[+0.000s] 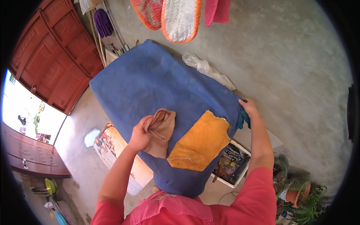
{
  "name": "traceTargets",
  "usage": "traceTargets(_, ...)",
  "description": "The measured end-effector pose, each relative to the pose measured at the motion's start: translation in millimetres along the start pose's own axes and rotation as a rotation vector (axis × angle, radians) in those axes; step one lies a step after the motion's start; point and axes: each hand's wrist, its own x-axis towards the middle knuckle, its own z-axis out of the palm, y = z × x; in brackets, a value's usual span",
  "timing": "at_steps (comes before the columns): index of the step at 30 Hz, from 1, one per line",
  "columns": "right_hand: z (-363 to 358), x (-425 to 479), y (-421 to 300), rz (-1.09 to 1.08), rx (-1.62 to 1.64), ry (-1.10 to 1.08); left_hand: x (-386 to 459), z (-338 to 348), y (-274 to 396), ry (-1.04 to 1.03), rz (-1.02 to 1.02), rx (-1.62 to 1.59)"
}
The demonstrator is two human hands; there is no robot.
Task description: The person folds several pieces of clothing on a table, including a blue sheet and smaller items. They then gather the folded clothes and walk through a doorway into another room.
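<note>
My left hand (141,134) grips a pinkish-beige cloth (161,139), bunched at its upper part, above a blue cloth cover (140,78). The cover is draped over a long, flat-topped piece of furniture whose frame is hidden. On the cover to the right of the beige cloth lies a yellow-orange terry cloth (201,143) with a frayed edge. At the cover's right edge, my right hand (249,107) holds a dark teal cloth (243,118), which hangs below the fingers. Whether these fingers also pinch the cover's edge I cannot tell.
Crumpled clear plastic (205,67) lies along the far edge by the concrete wall (281,56). A white-rimmed box (239,181) stands low at right, near potted plants (295,194). A printed board (137,171) is at left. Orange-edged insole-shaped pads (181,21) hang above.
</note>
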Motion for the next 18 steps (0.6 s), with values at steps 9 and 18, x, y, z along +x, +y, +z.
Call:
traceTargets(9, -16, 9, 80, -0.095, 0.513, 0.191, 8, 3, -39, 0.169, -0.040, -0.358)
traceTargets(18, -23, 14, 7, -0.363, -0.333, 0.530, 4, 3, -44, 0.214, -0.017, -0.306)
